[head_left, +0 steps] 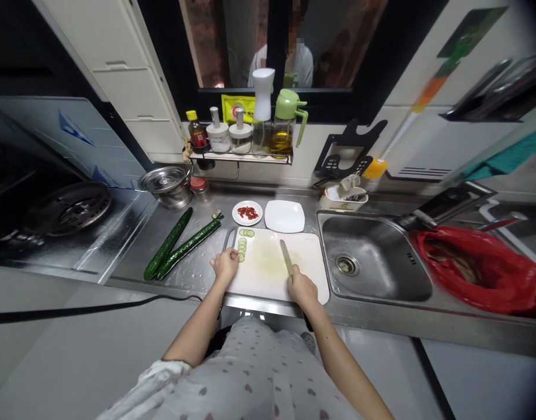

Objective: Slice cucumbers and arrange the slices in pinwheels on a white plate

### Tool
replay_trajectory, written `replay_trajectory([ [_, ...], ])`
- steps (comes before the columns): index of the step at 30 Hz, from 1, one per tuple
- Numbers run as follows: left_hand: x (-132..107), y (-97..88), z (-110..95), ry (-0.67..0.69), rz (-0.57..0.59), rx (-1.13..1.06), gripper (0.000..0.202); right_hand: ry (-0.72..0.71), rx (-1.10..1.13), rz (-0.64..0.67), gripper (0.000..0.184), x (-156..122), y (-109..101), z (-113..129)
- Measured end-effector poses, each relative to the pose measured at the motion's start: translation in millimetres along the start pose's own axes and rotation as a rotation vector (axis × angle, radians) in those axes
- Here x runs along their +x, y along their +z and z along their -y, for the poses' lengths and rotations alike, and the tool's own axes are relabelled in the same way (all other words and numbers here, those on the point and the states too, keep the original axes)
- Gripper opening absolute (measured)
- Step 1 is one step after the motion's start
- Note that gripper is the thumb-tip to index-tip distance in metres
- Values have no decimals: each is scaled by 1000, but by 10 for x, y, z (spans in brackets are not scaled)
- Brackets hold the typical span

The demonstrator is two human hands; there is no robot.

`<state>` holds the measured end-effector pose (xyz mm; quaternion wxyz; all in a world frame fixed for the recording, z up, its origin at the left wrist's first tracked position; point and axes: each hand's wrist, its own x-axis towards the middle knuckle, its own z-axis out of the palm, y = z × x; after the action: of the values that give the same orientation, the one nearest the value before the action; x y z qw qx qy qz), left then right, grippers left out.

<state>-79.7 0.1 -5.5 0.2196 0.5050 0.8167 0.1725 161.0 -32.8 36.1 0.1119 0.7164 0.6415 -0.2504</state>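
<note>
A white cutting board (268, 286) lies in front of me on the steel counter. Along its left edge, cucumber slices (242, 248) overlap in a short column, with a few more slices (246, 232) just behind them. The curled fingertips of my left hand (226, 265) are drawn together against the column's left side; whether a slice is between them is hidden. My right hand (302, 286) is closed around the handle of a knife (286, 256), its blade pointing away from me over the board. Pale green wetness marks the board's middle.
Two whole cucumbers (169, 242) lie left of the board. Behind it are a plate of chopped red pieces (247, 213) and a white plate (284, 216). The sink (377, 256) and a red bag (482, 268) are to the right; a steel pot (167, 186) stands back left.
</note>
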Motion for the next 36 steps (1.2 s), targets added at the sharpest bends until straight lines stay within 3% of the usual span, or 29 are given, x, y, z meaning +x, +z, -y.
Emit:
replay_trajectory([
  [16,-35,7,-11,44,-6,98,18,-6,-9,-6,32,-10,2,-10],
  [22,-39,-5,-31,61,-62,52,19,-20,-5,-14,33,-16,1,-6],
  [29,145,45,-332,62,-103,-51,24,-14,-4,-12,34,-23,1,6],
  [36,447,169,-570,95,-81,96,31,-19,2,-6,34,-30,-8,20],
])
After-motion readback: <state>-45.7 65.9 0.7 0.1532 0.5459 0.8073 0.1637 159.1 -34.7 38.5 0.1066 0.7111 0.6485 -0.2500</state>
